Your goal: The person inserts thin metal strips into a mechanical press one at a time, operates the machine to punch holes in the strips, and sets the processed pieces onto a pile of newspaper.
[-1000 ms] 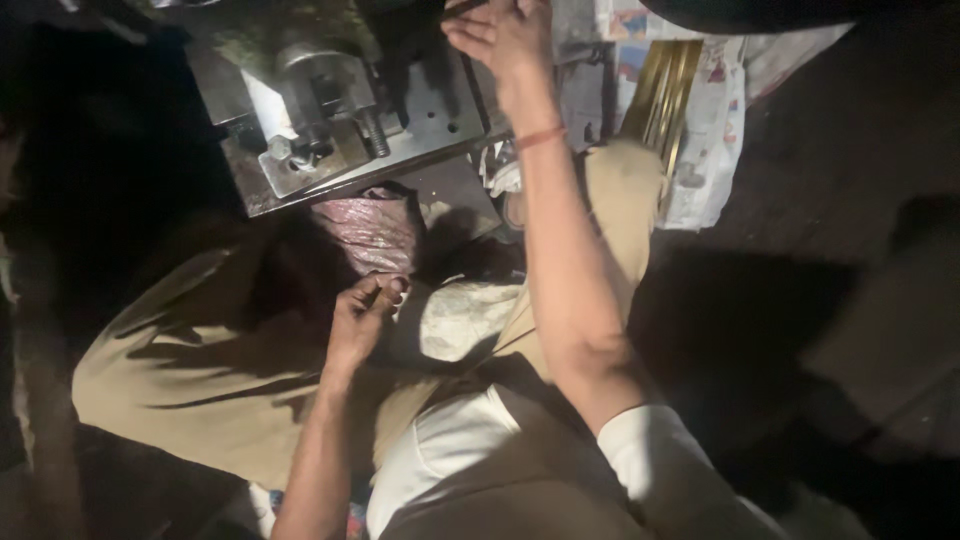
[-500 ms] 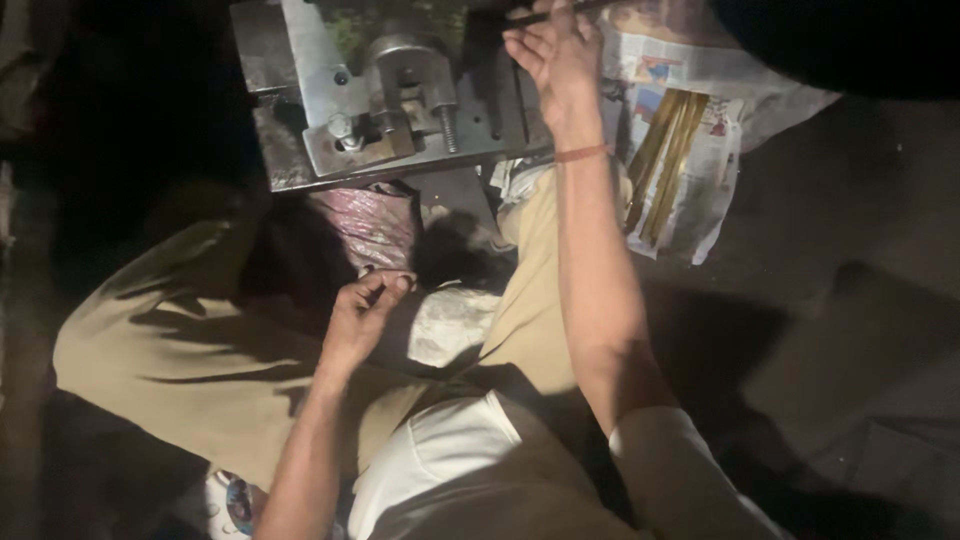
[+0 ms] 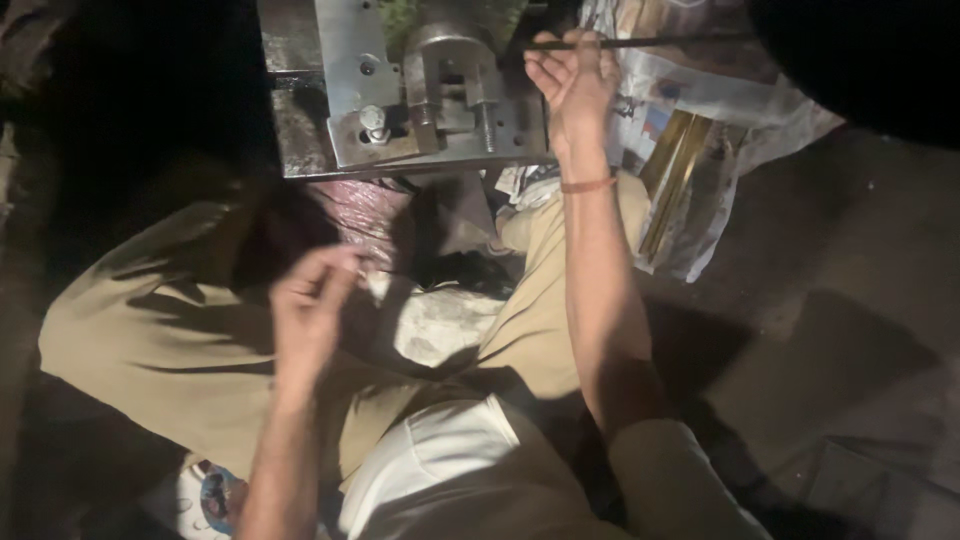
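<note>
My right hand (image 3: 572, 82) is raised at the top of the view, fingers closed on a thin dark metal rod (image 3: 660, 42) that runs out to the right. The rod's left end lies next to a grey metal machine (image 3: 440, 90) with a bolted clamp block on a steel plate. My left hand (image 3: 308, 312) hovers over my lap, blurred, fingertips pinched together; whether it holds something small is unclear. I sit cross-legged in khaki trousers.
Several brass-coloured rods (image 3: 675, 180) lie on newspaper and clear plastic wrap (image 3: 720, 110) to the right of my right arm. A pinkish plastic bag (image 3: 365, 215) sits below the machine. A pale cloth (image 3: 440, 320) lies in my lap. The surroundings are dark.
The view has shifted so the machine sits more to the right and higher. My left hand has moved left and up off my lap. My right hand still grips the rod by the machine.
</note>
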